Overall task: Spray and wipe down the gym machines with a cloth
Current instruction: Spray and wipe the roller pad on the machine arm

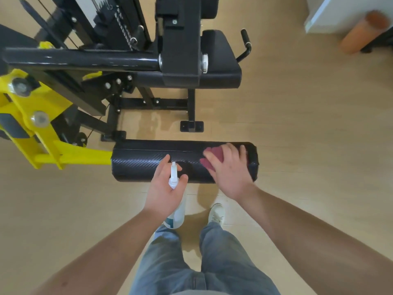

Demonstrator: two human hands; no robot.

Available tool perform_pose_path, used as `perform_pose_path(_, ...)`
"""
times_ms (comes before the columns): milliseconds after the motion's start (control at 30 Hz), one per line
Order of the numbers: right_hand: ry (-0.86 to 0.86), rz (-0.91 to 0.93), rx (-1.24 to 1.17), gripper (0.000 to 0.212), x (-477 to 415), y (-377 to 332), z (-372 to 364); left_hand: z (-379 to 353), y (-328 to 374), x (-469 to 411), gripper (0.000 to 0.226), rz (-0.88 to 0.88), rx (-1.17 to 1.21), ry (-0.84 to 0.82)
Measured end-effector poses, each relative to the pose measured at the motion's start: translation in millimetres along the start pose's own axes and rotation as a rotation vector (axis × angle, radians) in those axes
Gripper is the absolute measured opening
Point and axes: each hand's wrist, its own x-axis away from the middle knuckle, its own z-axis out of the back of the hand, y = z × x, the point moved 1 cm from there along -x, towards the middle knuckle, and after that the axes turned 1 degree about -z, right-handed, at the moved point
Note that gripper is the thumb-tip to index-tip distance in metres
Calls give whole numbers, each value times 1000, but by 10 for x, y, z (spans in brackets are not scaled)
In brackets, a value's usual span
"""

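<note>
Right hand [228, 173]: fingers spread nearly flat, pressing the dark red cloth [213, 156] onto the top of the pad [144, 165], near its right end. Left hand [164, 188]: curled round the neck of the spray bottle [176, 211], nozzle up, just in front of the pad. The pad is a black cylinder with a woven-look cover, on a yellow metal arm [74, 155]. Black frame and seat [221, 67] beyond. Pale wood-look floor [297, 124], glossy patch under the frame.
</note>
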Motion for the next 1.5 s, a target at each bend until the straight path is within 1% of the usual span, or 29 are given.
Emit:
perform_pose_path(67,-19,146,-21,49,-128,-369,-78,124,-82,8,26,19,-3,24)
perform_pose_path(100,-34,174,-33,50,-201,-557,-110,191,-128,21,27,21,4,41)
perform_pose_path(167,-67,167,-52,50,-353,-908,-136,358,-214,62,38,25,9,62)
perform_pose_path(200,-77,167,-58,49,-431,-1058,-139,450,-254,78,38,37,16,78)
perform_pose_path(300,-107,250,-51,52,-661,-1465,-149,714,-472,83,22,56,34,110)
perform_pose_path(367,-139,352,-46,58,-811,-1749,-162,880,-627,83,20,24,40,149)
perform_pose_path(433,-154,445,-33,62,-955,-2036,-167,1036,-748,90,14,20,65,199)
perform_pose_path(500,-148,508,-19,61,-1090,-2265,-146,1190,-834,89,18,31,88,248)
perform_pose_path(600,-126,537,49,57,-1206,-2374,-131,1372,-915,70,20,28,85,279)
perform_pose_path(700,-100,489,82,56,-1138,-2158,-161,1425,-962,63,16,45,46,244)
perform_pose_path(800,-84,451,138,63,-979,-1759,-143,1381,-947,35,14,45,42,215)
perform_pose_path(867,-92,438,169,65,-885,-1524,-94,1304,-895,4,19,47,59,185)
perform_pose_path(967,-122,376,163,64,-720,-1207,-37,1121,-732,-19,31,77,62,118)
perform_pose_path(1100,-143,236,110,66,-436,-672,55,841,-462,-68,22,102,52,45)
perform_pose_path(1200,-156,101,102,70,-161,-194,128,588,-197,-113,6,83,79,-1)
perform_pose_path(1233,-158,64,110,71,-69,-33,139,492,-110,-122,4,82,77,-20)
perform_pose_path(1367,-170,-30,133,72,235,553,167,121,215,-120,4,50,51,-72)
perform_pose_path(1500,-189,-130,120,68,467,933,221,-211,501,-86,8,23,26,-133)
